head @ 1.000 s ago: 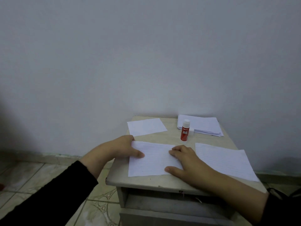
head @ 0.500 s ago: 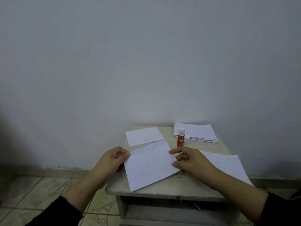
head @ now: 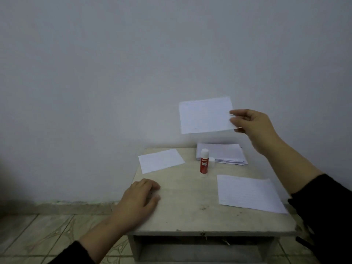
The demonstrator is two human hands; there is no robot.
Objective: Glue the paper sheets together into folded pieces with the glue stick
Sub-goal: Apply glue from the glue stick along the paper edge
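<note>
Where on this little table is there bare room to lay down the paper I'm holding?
Bare patch: front middle of the table, between left hand and large sheet. The back is crowded: small sheet, glue stick, paper stack.

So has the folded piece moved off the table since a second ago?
Yes. The folded piece has gone up and back: the right hand pinches it in the air above the paper stack, clear of the table.

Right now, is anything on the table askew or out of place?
The glue stick stands upright with its cap off, lying just behind it. The small sheet at the far left lies slightly skewed. Nothing spilled or damaged.
</note>
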